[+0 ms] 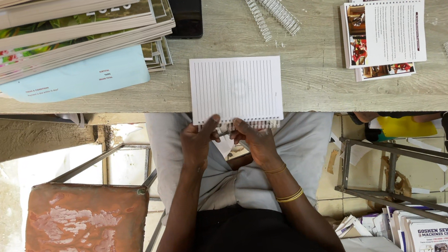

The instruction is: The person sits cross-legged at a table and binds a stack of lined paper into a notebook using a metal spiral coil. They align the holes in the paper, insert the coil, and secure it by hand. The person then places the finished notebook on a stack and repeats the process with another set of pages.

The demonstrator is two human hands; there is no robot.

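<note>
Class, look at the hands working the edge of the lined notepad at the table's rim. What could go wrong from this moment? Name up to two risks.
1. The lined notepad overhangs the table edge, held only by the left hand and right hand at its wire binding; it might slip onto the lap.
2. Fingers pressing the wire coil could get pinched or bend its loops.

Bare forearms, no sleeves reaching the wrists. Two thin gold bangles (289, 196) on the right forearm, one just behind the wrist, a doubled one further back toward the elbow. Left grip (198, 145) and right grip (256, 142) without rings, as far as can be told. Black top below the bangles, with a thin white line at its lower hem. Pale grey trousers above the bangles, over both thighs
</note>
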